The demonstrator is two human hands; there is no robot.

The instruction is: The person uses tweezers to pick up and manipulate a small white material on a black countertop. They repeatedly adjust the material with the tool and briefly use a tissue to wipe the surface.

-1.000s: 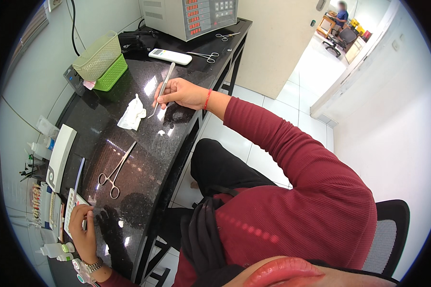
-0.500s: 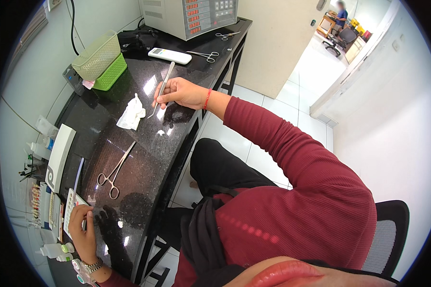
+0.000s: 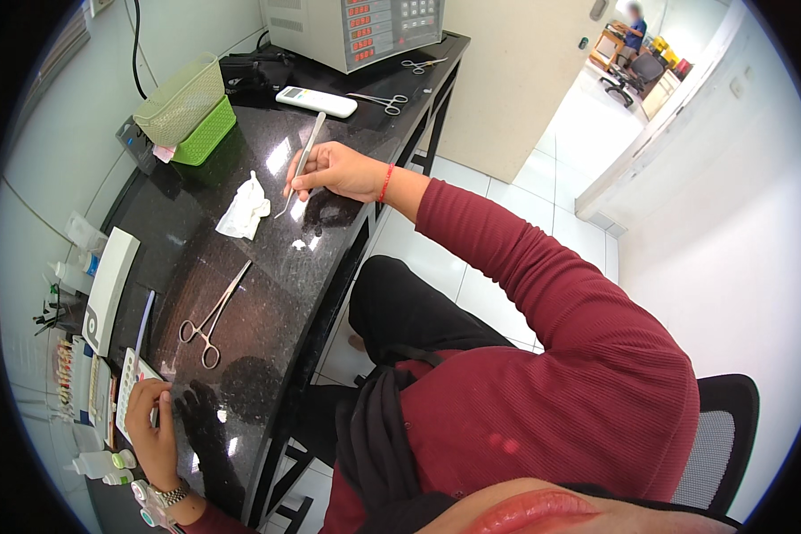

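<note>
My right hand (image 3: 334, 171) grips slim metal tweezers (image 3: 310, 149) like a pen. Their thin bent tip points down close to the black tabletop, just right of a crumpled white tissue (image 3: 245, 209). At the lower left my left hand (image 3: 154, 427), with a metal watch on its wrist, rests beside a white palette with small wells (image 3: 132, 378). Its fingers are loosely bent, and nothing shows in them. Between the two hands a pair of locking forceps (image 3: 214, 322) lies on the table, ring handles toward my left hand.
Stacked cream and green baskets (image 3: 206, 132) stand at the wall. A white remote-like device (image 3: 316, 101), two more forceps (image 3: 387, 101) and a large grey machine (image 3: 351, 36) are at the far end. Bottles (image 3: 102, 463) and a white box (image 3: 109, 289) line the left edge.
Almost nothing has moved; both hands keep their places and the tweezers stay in my right hand. The view has shifted very slightly.
</note>
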